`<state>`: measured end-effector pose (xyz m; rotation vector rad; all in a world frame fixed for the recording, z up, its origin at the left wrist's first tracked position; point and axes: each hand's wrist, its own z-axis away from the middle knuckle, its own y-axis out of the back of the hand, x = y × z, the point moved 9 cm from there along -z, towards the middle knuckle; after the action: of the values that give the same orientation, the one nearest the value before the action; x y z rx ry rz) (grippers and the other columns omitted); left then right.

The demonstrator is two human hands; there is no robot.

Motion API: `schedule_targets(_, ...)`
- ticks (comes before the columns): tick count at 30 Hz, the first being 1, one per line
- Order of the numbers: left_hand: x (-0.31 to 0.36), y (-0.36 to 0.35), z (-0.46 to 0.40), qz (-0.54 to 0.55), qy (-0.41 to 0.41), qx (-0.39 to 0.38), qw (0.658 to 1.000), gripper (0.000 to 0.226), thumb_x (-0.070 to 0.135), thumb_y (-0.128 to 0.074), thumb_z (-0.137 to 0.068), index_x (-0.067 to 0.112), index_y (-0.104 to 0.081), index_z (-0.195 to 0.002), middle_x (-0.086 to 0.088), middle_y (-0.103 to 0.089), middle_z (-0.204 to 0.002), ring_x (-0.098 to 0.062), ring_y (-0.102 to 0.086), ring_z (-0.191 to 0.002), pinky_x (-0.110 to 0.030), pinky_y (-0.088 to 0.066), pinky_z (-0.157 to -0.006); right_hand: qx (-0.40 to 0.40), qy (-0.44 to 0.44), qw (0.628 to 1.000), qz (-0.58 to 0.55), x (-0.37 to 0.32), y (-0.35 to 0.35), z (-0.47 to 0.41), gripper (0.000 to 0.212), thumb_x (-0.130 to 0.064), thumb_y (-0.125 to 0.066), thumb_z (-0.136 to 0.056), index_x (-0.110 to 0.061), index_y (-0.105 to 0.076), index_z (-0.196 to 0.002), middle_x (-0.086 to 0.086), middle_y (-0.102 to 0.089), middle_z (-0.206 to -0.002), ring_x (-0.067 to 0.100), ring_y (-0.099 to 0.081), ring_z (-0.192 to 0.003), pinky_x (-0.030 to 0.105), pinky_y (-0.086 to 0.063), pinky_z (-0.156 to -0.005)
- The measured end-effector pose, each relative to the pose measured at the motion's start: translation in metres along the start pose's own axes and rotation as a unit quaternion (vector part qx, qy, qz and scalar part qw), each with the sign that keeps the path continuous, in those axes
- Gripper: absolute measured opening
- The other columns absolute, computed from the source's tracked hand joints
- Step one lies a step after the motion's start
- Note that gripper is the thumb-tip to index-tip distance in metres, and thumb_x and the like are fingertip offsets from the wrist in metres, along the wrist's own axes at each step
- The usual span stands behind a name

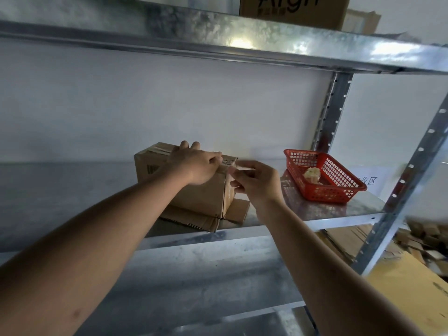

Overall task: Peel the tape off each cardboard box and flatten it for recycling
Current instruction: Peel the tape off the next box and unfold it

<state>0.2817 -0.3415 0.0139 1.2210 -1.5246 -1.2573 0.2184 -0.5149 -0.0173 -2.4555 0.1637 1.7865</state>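
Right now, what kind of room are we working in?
Probably a storeroom: bare galvanised metal shelving, a cardboard box on it, another carton on the shelf above, and flattened cardboard piled below.

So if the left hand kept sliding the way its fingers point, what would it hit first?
Probably nothing solid: the left hand lies flat on the cardboard box, fingers pointing toward the white wall behind; depth is unclear.
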Motion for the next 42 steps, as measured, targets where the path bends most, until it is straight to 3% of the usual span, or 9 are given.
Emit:
schedule_targets(3,-0.002,-0.001,0.003,-0.003,-0.009,-0.021,1.0,0.06,0.074,-0.006,-0.098,0.061,-0.022,-0.155,-0.011,-0.036,-0.157,-0.038,-0.028,-0.142,-0.054,-0.03,-0.11,0.039,-0.047,0.998,-0.024,0.016,0.003,0.002,0.022,-0.021,-0.085,-0.086,-0.011,-0.075,-0.103,0.006,-0.079,-0.076,0.018,-0.076,-0.066,0.026,-0.06,-0.058)
schedule_targets(6,-0.007,-0.002,0.006,-0.002,-0.011,-0.063,0.998,0.066,0.081,-0.004,-0.093,0.062,-0.013,-0.156,-0.008,-0.026,-0.163,-0.036,-0.018,-0.147,-0.052,-0.023,-0.116,0.077,-0.026,0.995,0.054,0.022,0.005,0.003,0.017,-0.034,-0.083,-0.088,-0.018,-0.08,-0.088,-0.002,-0.078,-0.075,0.012,-0.071,-0.059,0.031,-0.06,-0.059)
schedule_targets(11,-0.006,0.0,0.012,-0.03,-0.015,-0.043,0.998,0.069,0.08,0.0,-0.093,0.058,-0.009,-0.158,-0.011,-0.024,-0.163,-0.035,-0.014,-0.149,-0.05,-0.021,-0.117,0.062,0.037,0.996,0.047,0.013,-0.007,0.007,0.012,-0.036,-0.076,-0.093,-0.026,-0.081,-0.098,-0.005,-0.079,-0.087,0.016,-0.077,-0.075,0.048,-0.066,-0.075)
schedule_targets(19,-0.003,0.0,0.013,-0.038,-0.006,0.008,0.999,0.069,0.075,-0.001,-0.096,0.054,-0.019,-0.159,-0.015,-0.038,-0.15,-0.036,-0.027,-0.14,-0.051,-0.028,-0.108,0.078,0.101,0.987,0.096,-0.002,-0.005,0.011,0.013,-0.027,-0.085,-0.086,-0.035,-0.079,-0.078,-0.006,-0.076,-0.08,0.017,-0.07,-0.075,0.034,-0.056,-0.071)
schedule_targets(22,-0.002,-0.001,0.012,-0.02,-0.002,0.024,0.999,0.066,0.073,-0.004,-0.098,0.054,-0.028,-0.156,-0.015,-0.041,-0.141,-0.035,-0.029,-0.134,-0.051,-0.027,-0.106,0.056,0.095,0.992,0.059,0.005,-0.006,0.019,0.013,-0.016,-0.081,-0.089,-0.028,-0.08,-0.084,-0.001,-0.078,-0.082,0.014,-0.072,-0.076,0.041,-0.061,-0.074)
schedule_targets(27,-0.001,-0.006,0.012,0.022,-0.01,-0.012,1.0,0.07,0.076,-0.005,-0.097,0.05,-0.019,-0.16,-0.018,-0.029,-0.156,-0.038,-0.02,-0.147,-0.055,-0.025,-0.116,0.06,0.054,0.996,-0.031,0.015,-0.005,0.026,0.005,-0.017,-0.08,-0.092,-0.018,-0.076,-0.095,0.006,-0.079,-0.083,0.019,-0.078,-0.077,0.024,-0.057,-0.062)
schedule_targets(31,-0.002,-0.004,0.017,0.091,-0.058,-0.062,0.992,0.064,0.077,-0.018,-0.099,0.054,-0.021,-0.159,-0.001,-0.014,-0.171,-0.03,-0.015,-0.158,-0.051,-0.016,-0.123,0.104,-0.014,0.99,-0.091,0.024,0.001,0.027,0.032,-0.018,-0.084,-0.089,-0.015,-0.065,-0.114,0.008,-0.08,-0.085,0.026,-0.079,-0.076,0.03,-0.061,-0.063)
schedule_targets(38,-0.004,-0.003,0.024,0.161,-0.125,-0.096,0.974,0.047,0.069,-0.033,-0.102,0.066,-0.031,-0.149,0.008,-0.012,-0.173,-0.022,0.0,-0.16,-0.05,-0.005,-0.128,0.173,0.066,0.975,0.126,0.01,-0.004,0.034,0.02,-0.043,-0.085,-0.083,-0.025,-0.076,-0.082,-0.021,-0.074,-0.073,-0.002,-0.072,-0.067,0.014,-0.053,-0.057)
schedule_targets(42,-0.003,-0.007,0.022,0.14,-0.129,-0.086,0.978,0.049,0.072,-0.026,-0.101,0.068,-0.026,-0.15,0.008,-0.01,-0.173,-0.023,0.0,-0.16,-0.049,-0.005,-0.128,0.2,0.122,0.954,0.188,-0.001,-0.003,0.04,0.012,-0.028,-0.091,-0.075,-0.031,-0.079,-0.077,-0.015,-0.074,-0.072,0.003,-0.069,-0.071,0.018,-0.052,-0.067)
